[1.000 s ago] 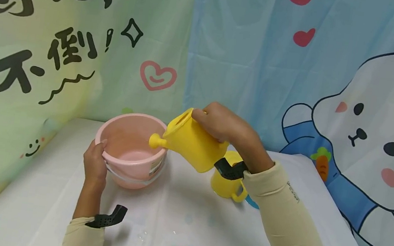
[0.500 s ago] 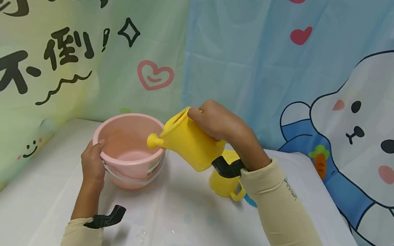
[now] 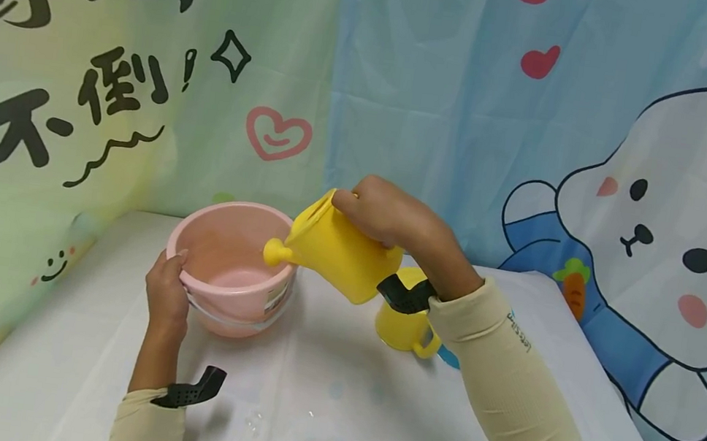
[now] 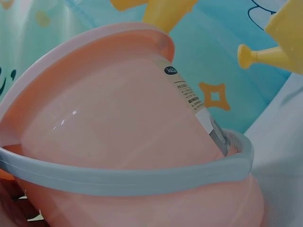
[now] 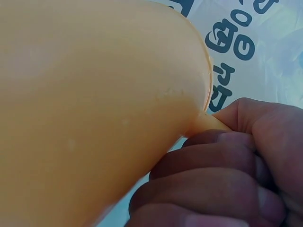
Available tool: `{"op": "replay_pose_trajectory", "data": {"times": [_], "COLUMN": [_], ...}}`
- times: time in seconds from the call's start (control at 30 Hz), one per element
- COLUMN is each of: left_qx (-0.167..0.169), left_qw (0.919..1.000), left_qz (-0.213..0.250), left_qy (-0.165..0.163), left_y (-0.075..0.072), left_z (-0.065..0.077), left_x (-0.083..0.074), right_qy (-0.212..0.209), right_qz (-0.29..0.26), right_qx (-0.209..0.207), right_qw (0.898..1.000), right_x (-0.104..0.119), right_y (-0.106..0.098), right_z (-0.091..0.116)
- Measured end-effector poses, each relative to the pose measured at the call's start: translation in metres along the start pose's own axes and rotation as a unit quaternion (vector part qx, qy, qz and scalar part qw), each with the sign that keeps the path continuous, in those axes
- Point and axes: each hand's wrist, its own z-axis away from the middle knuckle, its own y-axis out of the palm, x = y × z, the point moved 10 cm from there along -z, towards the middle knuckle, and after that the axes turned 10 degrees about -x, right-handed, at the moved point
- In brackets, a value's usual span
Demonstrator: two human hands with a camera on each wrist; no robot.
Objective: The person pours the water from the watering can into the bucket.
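Observation:
A pink bucket (image 3: 237,302) with a pale grey handle (image 4: 118,181) stands on the table, slightly tilted. My left hand (image 3: 167,290) grips its left rim, thumb over the edge. With curled fingers my right hand (image 3: 387,214) holds a yellow watering can (image 3: 343,252) by its handle, as the right wrist view shows close up. The can is tipped to the left, its round spout end (image 3: 277,252) at the bucket's right rim. No stream of water can be made out. In the left wrist view the bucket's label (image 4: 189,94) shows on its side.
Behind my right wrist stands a yellow cup (image 3: 403,328) with a handle, partly hidden. A blue object (image 3: 449,357) peeks out beside it. Small clear drops (image 3: 253,423) lie on the white table (image 3: 332,394). A printed curtain (image 3: 408,95) hangs behind.
The watering can and my right hand have risen very slightly and tipped a little more. My left hand and the bucket keep their place; the whole view has shifted slightly.

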Motion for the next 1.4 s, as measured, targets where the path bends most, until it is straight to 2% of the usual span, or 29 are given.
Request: {"op": "replay_pose_trajectory", "data": {"times": [0.53, 0.7, 1.03, 1.4], "left_qx": [0.002, 0.01, 0.007, 0.01], "left_qw": [0.9999, 0.9998, 0.9997, 0.9994], "left_qz": [-0.012, -0.018, -0.022, -0.033], "left_qy": [0.003, -0.001, 0.004, 0.007], "left_y": [0.001, 0.003, 0.002, 0.003], "left_z": [0.0, 0.002, 0.002, 0.003], "left_x": [0.0, 0.001, -0.001, -0.002], "right_qy": [-0.009, -0.008, -0.001, -0.011], "right_qz": [0.018, 0.024, 0.038, 0.06], "right_qx": [0.002, 0.004, 0.0, -0.001], "right_qw": [1.0, 1.0, 0.999, 0.998], "right_x": [0.006, 0.006, 0.006, 0.012], "right_y": [-0.001, 0.0, 0.0, -0.001], "right_z": [0.002, 0.001, -0.003, -0.006]}}
